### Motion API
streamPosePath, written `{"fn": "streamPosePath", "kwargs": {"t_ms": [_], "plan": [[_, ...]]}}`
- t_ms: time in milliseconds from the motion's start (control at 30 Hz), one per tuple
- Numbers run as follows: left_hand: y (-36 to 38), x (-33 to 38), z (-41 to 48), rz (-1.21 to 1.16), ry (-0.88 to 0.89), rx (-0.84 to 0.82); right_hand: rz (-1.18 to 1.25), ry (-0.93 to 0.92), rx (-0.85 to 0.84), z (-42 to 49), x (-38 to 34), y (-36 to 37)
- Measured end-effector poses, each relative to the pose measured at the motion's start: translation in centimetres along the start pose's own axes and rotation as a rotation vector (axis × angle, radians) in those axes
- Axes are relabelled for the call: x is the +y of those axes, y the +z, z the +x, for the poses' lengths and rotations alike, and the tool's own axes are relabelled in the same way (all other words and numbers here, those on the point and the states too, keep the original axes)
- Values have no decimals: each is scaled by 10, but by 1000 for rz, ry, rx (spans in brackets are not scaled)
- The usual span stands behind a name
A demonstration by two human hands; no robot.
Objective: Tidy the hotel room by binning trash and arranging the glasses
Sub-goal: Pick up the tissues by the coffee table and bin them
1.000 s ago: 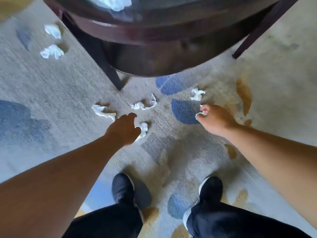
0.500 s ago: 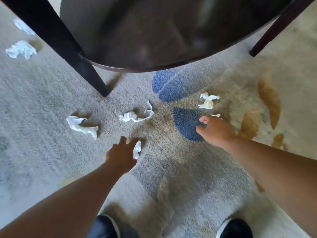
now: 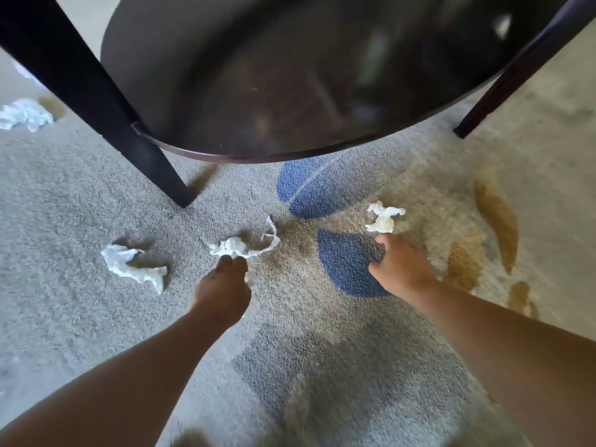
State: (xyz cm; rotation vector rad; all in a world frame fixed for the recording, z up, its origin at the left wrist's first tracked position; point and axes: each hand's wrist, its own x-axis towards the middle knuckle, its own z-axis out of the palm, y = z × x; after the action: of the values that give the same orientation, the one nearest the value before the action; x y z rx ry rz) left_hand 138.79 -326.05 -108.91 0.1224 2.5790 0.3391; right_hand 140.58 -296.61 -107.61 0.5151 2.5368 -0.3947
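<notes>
Two hands reach tissues on the carpet (image 3: 64, 204). Left hand (image 3: 222, 287) holds a white scrap (image 3: 250, 280) in its palm, fingertips on the middle tissue (image 3: 238, 246); right hand (image 3: 400, 269), curled, grip unclear, just reaches the right tissue (image 3: 383, 217).

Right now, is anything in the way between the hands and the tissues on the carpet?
No, nothing visible. The left hand is right at the middle tissue, and the right hand is right at the right tissue. The table leg stands off to the left. No bin shows.
</notes>
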Motion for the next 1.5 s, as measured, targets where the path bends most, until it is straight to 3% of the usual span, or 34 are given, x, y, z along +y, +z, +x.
{"fn": "streamPosePath", "kwargs": {"t_ms": [200, 300, 600, 900, 1067, 1200, 1367, 1500], "plan": [[-13, -4, 11, 7, 13, 72, -23, 166, -63, 14, 19, 19], [-12, -9, 8, 25, 29, 75, 13, 166, 0, 19, 25, 25], [-14, -8, 11, 20, 42, 87, 89, -2, 224, 49, 6, 0], [-10, -7, 11, 20, 48, 95, -43, -141, 143, 70, -4, 7], [-10, -10, 11, 25, 39, 91, -119, -149, 227, 74, -17, 9], [-13, -12, 14, 22, 38, 115, -36, -156, 221, 67, -34, 6], [-12, -12, 28, 49, 66, 156, 147, -298, 175, 39, -76, 7], [-2, -1, 42, 79, 86, 45, 177, -369, 139, 25, -104, 12]]}}
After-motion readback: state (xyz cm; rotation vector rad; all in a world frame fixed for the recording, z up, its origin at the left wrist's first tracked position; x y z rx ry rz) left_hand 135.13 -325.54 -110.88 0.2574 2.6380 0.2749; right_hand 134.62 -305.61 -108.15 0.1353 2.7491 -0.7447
